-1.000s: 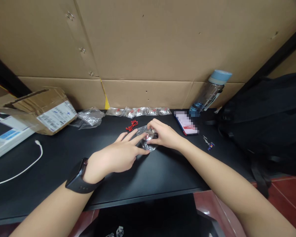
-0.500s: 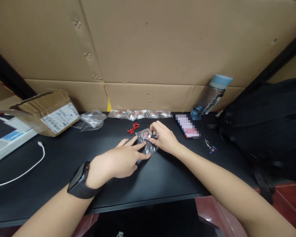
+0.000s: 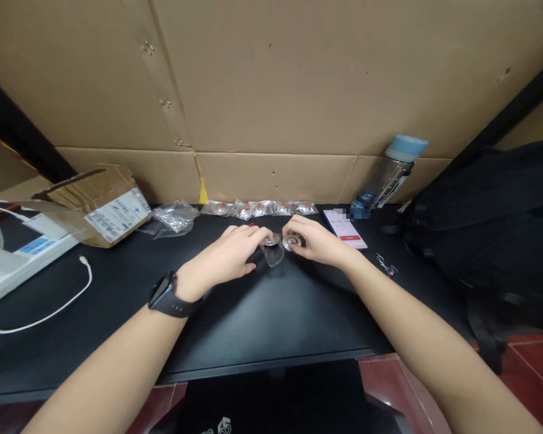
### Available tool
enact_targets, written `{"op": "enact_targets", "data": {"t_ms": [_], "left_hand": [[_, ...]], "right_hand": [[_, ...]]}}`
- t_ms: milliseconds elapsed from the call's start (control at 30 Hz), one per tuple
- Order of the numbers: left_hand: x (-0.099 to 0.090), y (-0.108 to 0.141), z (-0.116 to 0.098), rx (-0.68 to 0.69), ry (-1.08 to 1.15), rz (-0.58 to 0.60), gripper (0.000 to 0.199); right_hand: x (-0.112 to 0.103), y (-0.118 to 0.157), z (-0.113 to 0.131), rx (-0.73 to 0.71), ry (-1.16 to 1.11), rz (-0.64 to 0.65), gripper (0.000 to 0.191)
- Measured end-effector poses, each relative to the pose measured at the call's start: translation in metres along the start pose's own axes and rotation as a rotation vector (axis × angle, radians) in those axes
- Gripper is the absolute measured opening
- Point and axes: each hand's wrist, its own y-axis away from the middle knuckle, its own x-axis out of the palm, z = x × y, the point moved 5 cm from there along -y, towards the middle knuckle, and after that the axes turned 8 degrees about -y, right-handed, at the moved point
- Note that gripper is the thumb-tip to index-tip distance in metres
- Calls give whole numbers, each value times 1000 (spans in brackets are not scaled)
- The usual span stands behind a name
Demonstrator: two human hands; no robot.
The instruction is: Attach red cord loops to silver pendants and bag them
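Note:
My left hand (image 3: 235,250), with a black watch on its wrist, pinches a clear plastic bag (image 3: 274,256) that has a round metal piece in or against its top. Just to the right, my right hand (image 3: 314,241) grips a round silver metal disc (image 3: 292,242) between thumb and fingers. The two pieces are close together above the black table (image 3: 262,325). Behind my left fingers only a bit of red cord (image 3: 251,225) shows. Several bagged discs with red marks (image 3: 259,208) lie in a row along the cardboard wall.
An open cardboard box (image 3: 117,217), crumpled plastic bags (image 3: 174,218), a white power strip (image 3: 31,247) and a white cable (image 3: 67,307) are on the left. Right of my hands are a phone (image 3: 346,229), a bottle (image 3: 384,175), a keychain (image 3: 386,266) and a black backpack (image 3: 493,235).
My left hand has gone from lying spread on the bag to pinching it, further up. My right hand has shifted slightly right with a disc in its fingers. The red cord is now mostly covered.

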Motion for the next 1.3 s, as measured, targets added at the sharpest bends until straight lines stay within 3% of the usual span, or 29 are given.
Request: {"op": "enact_targets", "data": {"t_ms": [167, 367, 533, 667, 800, 967, 1133, 1300], "left_hand": [[5, -7, 11, -86, 11, -115, 41], [6, -12, 24, -119, -15, -176, 13], [11, -13, 29, -108, -25, -145, 9], [9, -13, 30, -149, 6, -145, 13], [3, -11, 35, -262, 108, -219, 15], [2, -9, 41, -409, 321, -267, 19], [4, -9, 42, -428, 453, -281, 19], [8, -10, 41, -431, 527, -276, 15]], "right_hand": [[15, 0, -9, 26, 57, 22, 26], [29, -2, -9, 72, 182, -57, 8], [23, -2, -10, 80, 159, -83, 2], [13, -2, -11, 80, 76, -125, 3], [2, -4, -11, 94, -38, -222, 4], [3, -3, -21, 260, -241, -242, 10], [8, -2, -30, 351, -480, -269, 22], [9, -3, -29, 365, -588, -311, 22]]}}
